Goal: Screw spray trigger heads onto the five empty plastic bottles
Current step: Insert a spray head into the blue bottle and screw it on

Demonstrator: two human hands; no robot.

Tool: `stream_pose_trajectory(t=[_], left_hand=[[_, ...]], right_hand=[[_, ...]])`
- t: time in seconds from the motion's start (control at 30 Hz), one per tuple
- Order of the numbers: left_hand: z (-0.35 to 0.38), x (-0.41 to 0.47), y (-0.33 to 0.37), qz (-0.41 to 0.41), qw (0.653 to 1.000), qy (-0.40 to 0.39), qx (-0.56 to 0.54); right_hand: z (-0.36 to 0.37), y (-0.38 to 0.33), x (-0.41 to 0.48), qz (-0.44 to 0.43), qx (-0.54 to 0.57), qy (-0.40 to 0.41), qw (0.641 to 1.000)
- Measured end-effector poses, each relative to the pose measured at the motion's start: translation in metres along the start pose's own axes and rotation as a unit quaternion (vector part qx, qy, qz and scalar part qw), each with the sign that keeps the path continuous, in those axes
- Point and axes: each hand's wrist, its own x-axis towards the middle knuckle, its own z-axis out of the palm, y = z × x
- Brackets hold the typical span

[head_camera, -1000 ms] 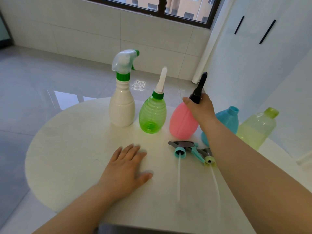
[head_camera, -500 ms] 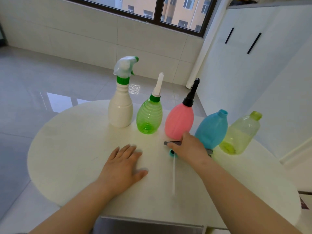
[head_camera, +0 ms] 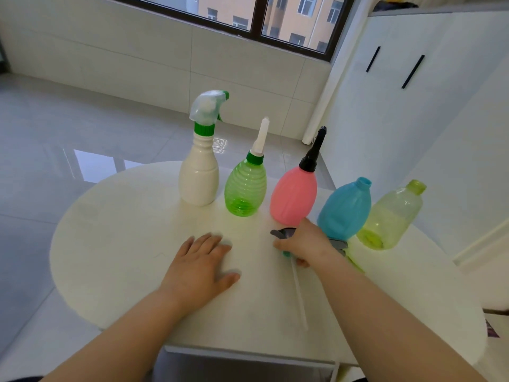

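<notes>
**Grey-and-teal plastic spray trigger head in right grip**

Fingers curl round it on the round white desk, just in front of the open-necked blue plastic bottle. Leftward, the left grip lies flat, holding nothing.

Pretty plain room: glossy pale grey tiled floor mirroring the daylight, and a far wall of big off-white tiles under a dark-framed window with orange buildings outside. White cupboards with slim black handles stand on the right, a white pipe runs up the far corner, and a round white counter sits nearest.
</notes>
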Motion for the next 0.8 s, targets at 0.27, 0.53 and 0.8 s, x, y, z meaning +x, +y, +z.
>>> stream_pose_trajectory(t=[0.27,0.53,0.8], left_hand=[[-0.005,-0.006,0.002,0.003,1.000,0.015,-0.006],[-0.009,-0.009,0.018,-0.020,0.991,0.066,-0.116],[-0.010,0.049,0.133,0.068,0.952,0.046,-0.295]], right_hand=[[-0.035,0.046,-0.048,0.005,0.472,-0.007,0.881],[-0.061,0.108,-0.054,-0.029,0.795,0.009,0.606],[-0.090,0.162,-0.057,-0.106,0.791,0.114,0.592]])
